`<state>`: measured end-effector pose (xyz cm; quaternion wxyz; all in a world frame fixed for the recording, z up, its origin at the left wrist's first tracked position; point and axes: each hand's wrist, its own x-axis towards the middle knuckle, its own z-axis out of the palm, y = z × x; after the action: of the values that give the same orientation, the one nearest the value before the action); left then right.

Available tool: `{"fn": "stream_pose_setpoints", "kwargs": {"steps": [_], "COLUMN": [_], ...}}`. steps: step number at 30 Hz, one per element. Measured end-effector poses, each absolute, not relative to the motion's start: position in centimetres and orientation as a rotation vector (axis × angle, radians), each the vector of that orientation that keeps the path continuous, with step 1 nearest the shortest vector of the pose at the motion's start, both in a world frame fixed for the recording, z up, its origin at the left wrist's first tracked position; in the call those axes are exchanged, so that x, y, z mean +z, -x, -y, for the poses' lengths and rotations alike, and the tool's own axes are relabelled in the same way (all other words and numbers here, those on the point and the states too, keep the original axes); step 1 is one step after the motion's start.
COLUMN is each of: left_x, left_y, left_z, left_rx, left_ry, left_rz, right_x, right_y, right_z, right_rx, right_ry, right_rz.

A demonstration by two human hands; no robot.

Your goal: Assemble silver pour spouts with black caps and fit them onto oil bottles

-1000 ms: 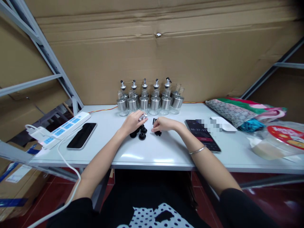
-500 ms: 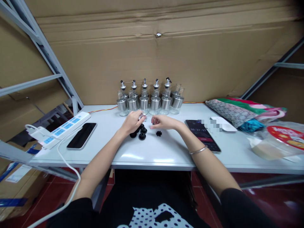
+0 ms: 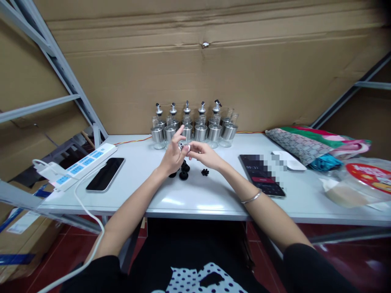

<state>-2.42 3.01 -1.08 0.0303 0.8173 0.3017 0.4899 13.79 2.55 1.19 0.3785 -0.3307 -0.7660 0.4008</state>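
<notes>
My left hand is raised over the white table and pinches a small silver pourer cap between its fingertips. My right hand meets it from the right, its fingers touching the same cap; whether it also holds a small black piece I cannot tell. Below the hands lie several black rubber stoppers and one small black ribbed piece. Behind them stands a row of glass oil bottles with steel bases, most with silver spouts.
A white power strip and a black phone lie at the left. Another phone showing a timer lies at the right, beside a white mouse, folded cloth bags and a plastic packet. Cardboard covers the back wall.
Both hands have risen from the table and come together. The left hand lifted the silver cap off the stoppers; the right hand moved left to it, leaving the ribbed black piece on the table.
</notes>
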Motion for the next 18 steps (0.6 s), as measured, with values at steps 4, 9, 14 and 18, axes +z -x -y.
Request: {"fn": "stream_pose_setpoints", "kwargs": {"steps": [4,9,14,18], "left_x": [-0.46,-0.75,-1.16,-1.23], "left_y": [2.88,3.12,3.04,3.03], "left_z": [-2.8,-3.08,-3.08,-3.03], "left_rx": [1.39,1.34,1.443,1.58], "left_ry": [-2.829,-2.984,-3.039,-3.035], "left_rz": [-0.965,-1.009,-0.955,-0.812], "right_x": [1.52,1.29,1.32,1.7], "right_y": [-14.18,-14.0,-13.43,-13.33], "right_z": [-2.51,-3.06,-2.76,-2.22], "right_rx": [1.001,1.265,1.495,1.663], "right_ry": [0.927,0.911,0.904,0.887], "right_rz": [1.895,1.72,1.57,1.467]}}
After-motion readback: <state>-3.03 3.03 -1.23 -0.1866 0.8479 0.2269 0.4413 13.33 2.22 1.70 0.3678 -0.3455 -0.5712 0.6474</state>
